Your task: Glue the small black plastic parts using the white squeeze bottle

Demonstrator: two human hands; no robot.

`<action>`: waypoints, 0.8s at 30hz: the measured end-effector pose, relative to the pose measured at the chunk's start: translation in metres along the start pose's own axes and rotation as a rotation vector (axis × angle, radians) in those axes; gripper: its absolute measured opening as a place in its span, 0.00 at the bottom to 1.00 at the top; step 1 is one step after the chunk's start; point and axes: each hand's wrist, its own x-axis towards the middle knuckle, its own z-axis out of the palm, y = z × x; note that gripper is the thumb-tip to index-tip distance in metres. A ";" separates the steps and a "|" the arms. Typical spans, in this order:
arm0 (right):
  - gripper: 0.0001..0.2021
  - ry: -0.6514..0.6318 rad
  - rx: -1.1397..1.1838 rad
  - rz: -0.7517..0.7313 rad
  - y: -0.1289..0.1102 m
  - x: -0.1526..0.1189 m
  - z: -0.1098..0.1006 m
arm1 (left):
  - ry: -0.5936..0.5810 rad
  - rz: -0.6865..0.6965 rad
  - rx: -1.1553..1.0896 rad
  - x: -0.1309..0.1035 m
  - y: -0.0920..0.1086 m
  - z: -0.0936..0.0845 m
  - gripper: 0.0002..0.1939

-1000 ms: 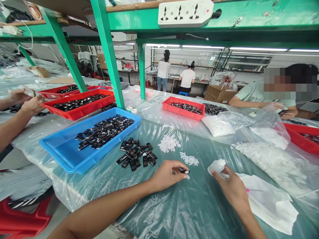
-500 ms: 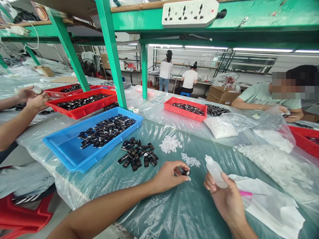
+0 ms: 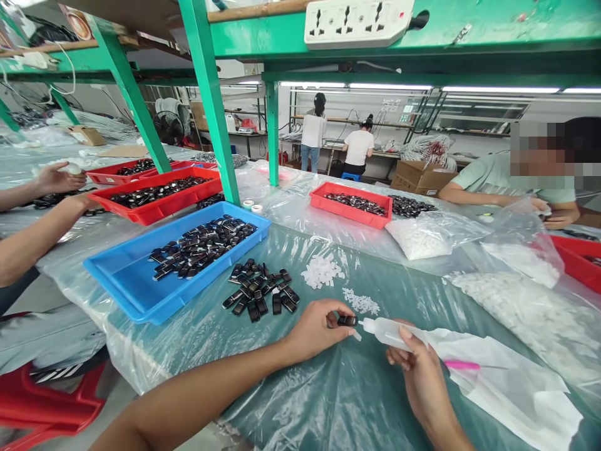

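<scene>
head view. the translucent bottle [image 3: 392,332] has just swung down from a raised, tilted pose and now lies nearly level, its nozzle [image 3: 368,324] pointing at the near end of the black piece [image 3: 347,321]. the change brings the two held things end to end; whether they touch cannot be told, nor whether anything leaves the nozzle.

left hand [image 3: 312,329]: fingers closed, gripping the black piece between thumb and index finger, with a small white piece [image 3: 357,336] at the thumb tip. right hand [image 3: 425,376]: fingers wrapped around the body of the bottle, thumb on its upper side.

surroundings: just beyond the hands, on the plastic-covered bench [image 3: 328,401], are a heap of fine white bits [image 3: 361,301] and a heap of larger white pieces [image 3: 322,272]. a pile of black pieces [image 3: 253,291] is beside the blue tray [image 3: 113,275], which bears more of them. a pink-handled tool [image 3: 462,364] rests on a white sheet [image 3: 511,382] beside the right hand.
</scene>
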 end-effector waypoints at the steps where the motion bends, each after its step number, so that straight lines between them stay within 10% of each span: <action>1: 0.12 0.007 -0.026 -0.006 0.001 0.000 0.000 | -0.001 0.006 0.010 0.000 0.000 0.000 0.12; 24: 0.16 0.082 -0.581 -0.256 -0.012 -0.015 0.002 | -0.008 0.092 0.154 -0.002 0.000 -0.002 0.06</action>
